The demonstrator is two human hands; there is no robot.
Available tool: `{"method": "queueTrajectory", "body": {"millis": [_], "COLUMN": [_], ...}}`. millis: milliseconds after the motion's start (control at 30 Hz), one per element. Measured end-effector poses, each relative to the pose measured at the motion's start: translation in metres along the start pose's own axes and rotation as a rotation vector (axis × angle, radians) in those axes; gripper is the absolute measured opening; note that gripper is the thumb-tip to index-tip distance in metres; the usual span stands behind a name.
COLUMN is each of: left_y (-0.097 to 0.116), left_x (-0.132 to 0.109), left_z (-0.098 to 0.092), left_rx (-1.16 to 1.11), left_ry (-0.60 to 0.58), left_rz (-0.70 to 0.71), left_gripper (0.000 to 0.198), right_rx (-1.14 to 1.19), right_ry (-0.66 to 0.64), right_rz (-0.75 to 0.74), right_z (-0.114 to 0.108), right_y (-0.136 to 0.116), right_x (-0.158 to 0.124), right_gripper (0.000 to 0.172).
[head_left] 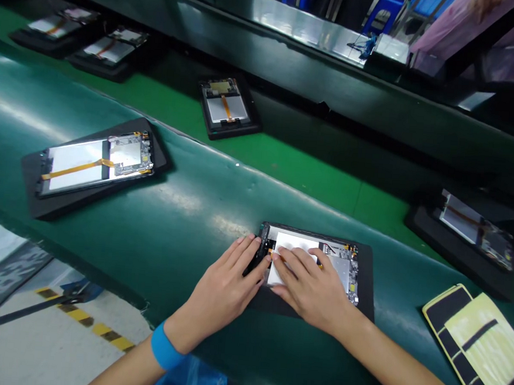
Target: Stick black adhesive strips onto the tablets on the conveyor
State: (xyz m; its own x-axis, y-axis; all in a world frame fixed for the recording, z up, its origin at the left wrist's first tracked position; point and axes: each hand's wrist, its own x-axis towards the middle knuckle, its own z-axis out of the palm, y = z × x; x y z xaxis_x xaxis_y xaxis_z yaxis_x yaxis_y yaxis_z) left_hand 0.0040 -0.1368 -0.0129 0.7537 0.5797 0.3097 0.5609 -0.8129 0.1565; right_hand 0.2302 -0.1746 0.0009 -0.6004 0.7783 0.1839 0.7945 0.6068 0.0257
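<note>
An opened tablet (343, 270) lies on a black foam pad (367, 282) on the green table, its white battery (296, 242) and circuit board exposed. My left hand (224, 284), a blue band on its wrist, rests with outstretched fingers on the tablet's left end. The tip of its index finger is by the orange ribbon cable (271, 253). Across the battery lies my right hand (310, 278), fingers spread and bent a little, its fingertips close to the left hand's. Most of the ribbon cable is hidden beneath the right hand.
Another opened tablet (83, 165) on a pad sits at left. On the green conveyor (281, 159) behind stand more tablets (228, 105). Yellow-and-black sheets (476, 337) lie at right. A metal ledge (268, 35) runs along the back, with a person in pink (457, 30) beyond.
</note>
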Motion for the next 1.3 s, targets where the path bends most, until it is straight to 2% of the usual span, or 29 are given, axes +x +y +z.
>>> {"method": "queueTrajectory", "body": {"millis": [333, 533, 800, 1067, 1300], "left_y": [-0.002, -0.002, -0.003, -0.005, -0.004], "left_x": [-0.006, -0.009, -0.007, -0.009, -0.004], "left_z": [0.0, 0.004, 0.001, 0.003, -0.002], "left_rx": [-0.079, -0.107, -0.125, -0.129, -0.048], "left_ry": [0.028, 0.023, 0.029, 0.015, -0.058], "left_rz": [-0.053, -0.054, -0.07, -0.062, -0.015], "left_gripper": [0.039, 0.042, 0.037, 0.04, 0.041], "right_rx": [0.026, 0.008, 0.068, 0.107, 0.131], "right_ry": [-0.077, -0.039, -0.06, -0.075, -0.06], "right_rz": [0.021, 0.028, 0.044, 0.066, 0.066], "right_z": [-0.005, -0.002, -0.001, 0.001, 0.002], "right_y": [0.002, -0.004, 0.002, 0.003, 0.004], "right_x": [0.003, 0.0, 0.0, -0.001, -0.001], "right_gripper": [0.043, 0.046, 0.042, 0.041, 0.038]}}
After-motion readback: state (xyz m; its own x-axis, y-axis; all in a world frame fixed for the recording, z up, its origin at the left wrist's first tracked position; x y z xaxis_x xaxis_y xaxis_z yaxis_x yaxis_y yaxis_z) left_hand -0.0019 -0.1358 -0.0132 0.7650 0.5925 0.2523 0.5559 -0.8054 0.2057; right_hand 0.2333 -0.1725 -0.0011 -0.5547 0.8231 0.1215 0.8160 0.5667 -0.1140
